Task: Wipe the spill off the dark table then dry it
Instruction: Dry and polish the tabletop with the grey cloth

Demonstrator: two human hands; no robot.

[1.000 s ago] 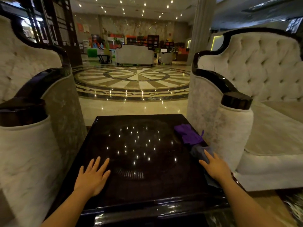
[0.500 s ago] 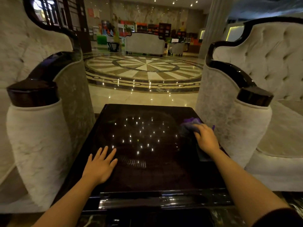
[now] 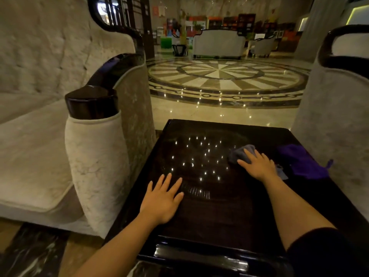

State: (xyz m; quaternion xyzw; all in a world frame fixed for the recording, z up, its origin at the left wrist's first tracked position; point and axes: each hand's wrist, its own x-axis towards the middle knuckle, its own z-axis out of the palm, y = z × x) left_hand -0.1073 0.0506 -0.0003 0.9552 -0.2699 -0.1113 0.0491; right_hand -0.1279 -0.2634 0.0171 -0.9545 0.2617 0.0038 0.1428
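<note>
While pressed flat under the right hand, palm down with fingers spread, lies a small grey-blue wiping cloth on the glossy dark square table, right of the table's centre. Gripped, no; simply pinned beneath the palm and fingers, with a bunched fold poking out past the fingertips toward the table's far side and a corner showing behind the wrist. Rests open and empty nearer the table's near-left part, the left hand, fingers splayed wide on the wood, apparently bracing. Near the table's right edge, apart from the right hand, sits a crumpled deep purple cloth, untouched.

As for progress: judged early in the wiping stage. Across the table's middle shows a faint ringed smear, scattered with reflected ceiling lights, with a short streaky patch just beyond the left hand's fingertips; could be the spill or a wet film, hard to tell on so reflective a surface. Grey-blue cloth placed at the right margin of that smeared zone, so most of the middle probably yet to be covered. Drying not begun, by the look of it; purple cloth likely reserved for that, though which cloth serves which step cannot be told. Flanking the table, cream upholstered sofa arms with dark wood caps, not involved.
</note>
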